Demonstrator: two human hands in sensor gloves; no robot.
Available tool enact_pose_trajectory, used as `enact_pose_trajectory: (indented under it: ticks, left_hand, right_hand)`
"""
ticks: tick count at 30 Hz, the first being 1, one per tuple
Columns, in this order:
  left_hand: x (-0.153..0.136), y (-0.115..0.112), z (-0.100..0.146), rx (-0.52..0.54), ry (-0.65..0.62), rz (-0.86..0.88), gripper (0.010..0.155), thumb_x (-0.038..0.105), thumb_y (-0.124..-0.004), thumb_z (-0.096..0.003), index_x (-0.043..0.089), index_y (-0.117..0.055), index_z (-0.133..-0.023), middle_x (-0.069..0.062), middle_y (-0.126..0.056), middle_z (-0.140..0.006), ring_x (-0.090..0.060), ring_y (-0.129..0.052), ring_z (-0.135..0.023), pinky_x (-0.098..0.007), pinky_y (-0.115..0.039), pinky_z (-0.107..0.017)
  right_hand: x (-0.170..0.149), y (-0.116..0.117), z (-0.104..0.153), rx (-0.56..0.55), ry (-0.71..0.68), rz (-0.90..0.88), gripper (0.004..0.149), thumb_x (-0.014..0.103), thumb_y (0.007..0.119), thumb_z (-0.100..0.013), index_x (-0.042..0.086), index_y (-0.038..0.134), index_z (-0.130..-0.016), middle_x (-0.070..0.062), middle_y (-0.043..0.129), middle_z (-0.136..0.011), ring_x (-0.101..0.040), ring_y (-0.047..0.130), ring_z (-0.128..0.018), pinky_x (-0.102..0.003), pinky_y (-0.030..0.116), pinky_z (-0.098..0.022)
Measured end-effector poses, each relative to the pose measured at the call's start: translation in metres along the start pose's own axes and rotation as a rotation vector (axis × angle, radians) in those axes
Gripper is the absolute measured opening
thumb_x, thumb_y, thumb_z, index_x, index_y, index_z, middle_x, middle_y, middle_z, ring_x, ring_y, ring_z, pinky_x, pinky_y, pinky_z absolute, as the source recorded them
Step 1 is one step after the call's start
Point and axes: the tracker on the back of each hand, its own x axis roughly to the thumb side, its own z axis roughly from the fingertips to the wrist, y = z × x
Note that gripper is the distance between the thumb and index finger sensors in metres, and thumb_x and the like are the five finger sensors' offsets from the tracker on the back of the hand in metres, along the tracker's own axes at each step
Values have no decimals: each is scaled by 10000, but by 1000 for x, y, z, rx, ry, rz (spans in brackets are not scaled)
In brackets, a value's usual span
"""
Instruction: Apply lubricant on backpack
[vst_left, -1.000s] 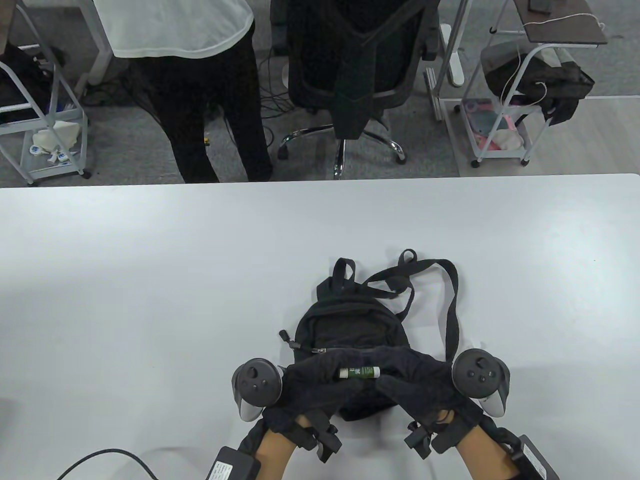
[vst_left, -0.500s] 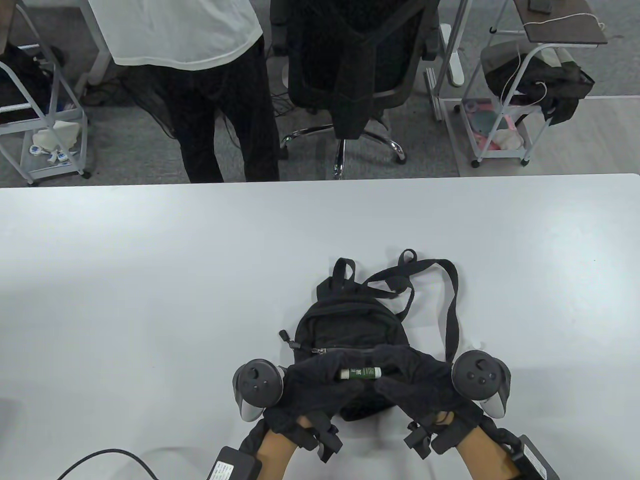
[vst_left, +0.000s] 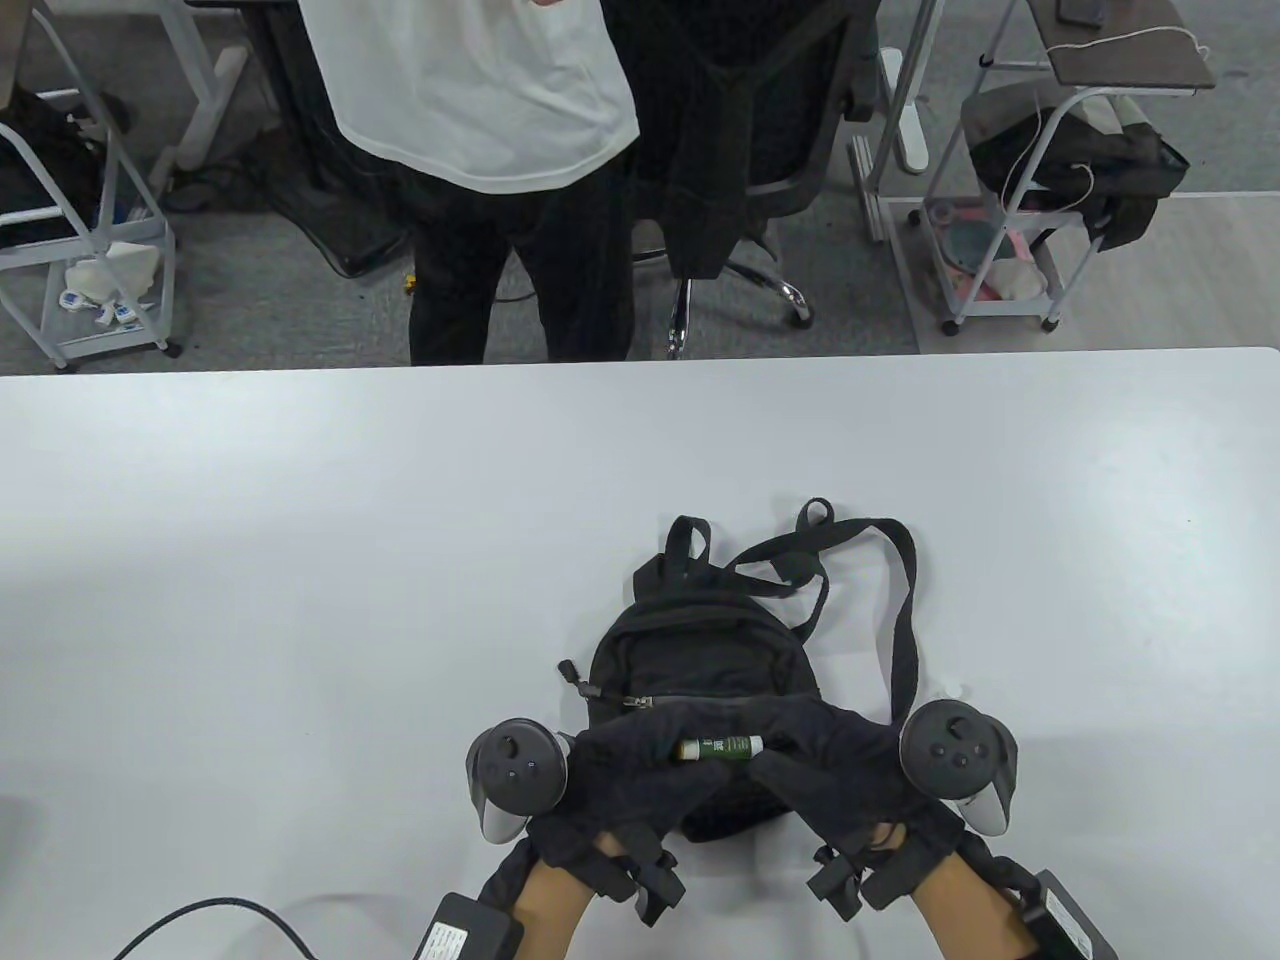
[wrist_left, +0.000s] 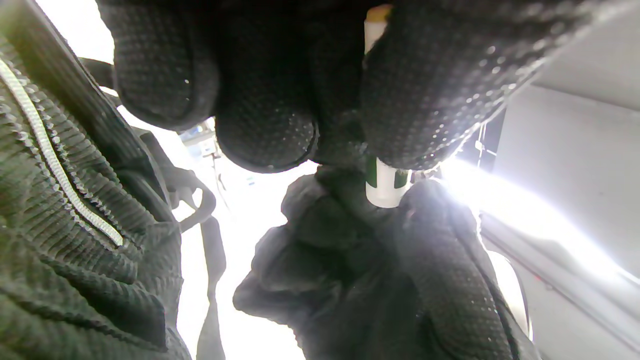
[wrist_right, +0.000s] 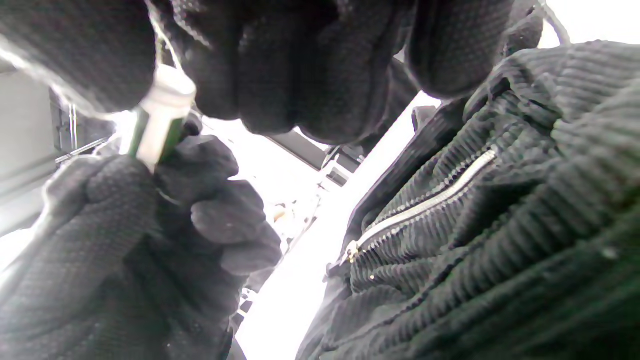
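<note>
A small black backpack (vst_left: 700, 650) lies flat on the white table (vst_left: 300, 560), straps toward the far side. Its silver zipper shows in the left wrist view (wrist_left: 55, 165) and the right wrist view (wrist_right: 425, 200). Both hands meet above the backpack's near end and hold a small green and white lubricant stick (vst_left: 718, 746) lying crosswise. My left hand (vst_left: 640, 765) grips its left end. My right hand (vst_left: 810, 760) grips its right end. The stick shows between the fingers in the left wrist view (wrist_left: 385, 182) and the right wrist view (wrist_right: 157, 117).
A person in a white shirt (vst_left: 480, 90) stands beyond the table's far edge, beside a black office chair (vst_left: 740, 120). Metal carts stand at far left (vst_left: 80, 230) and far right (vst_left: 1030, 200). A black cable (vst_left: 220, 915) lies near the front left edge.
My hands and the stick have barely moved. The standing person behind the table has stepped to the right.
</note>
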Motion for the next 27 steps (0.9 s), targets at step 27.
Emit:
enact_pose_trajectory:
  ticks: [27]
  left_hand:
    - [3, -1, 0, -11, -11, -15, 536, 357, -1021, -383, 165, -868, -859, -48, -995, -740, -304, -1069, -567, -494, -942, -475]
  right_hand:
    - [-2, 0, -1, 27, 13, -14, 528, 583, 871, -401, 333, 821, -863, 38, 920, -787, -165, 1028, -605, -517, 770, -581]
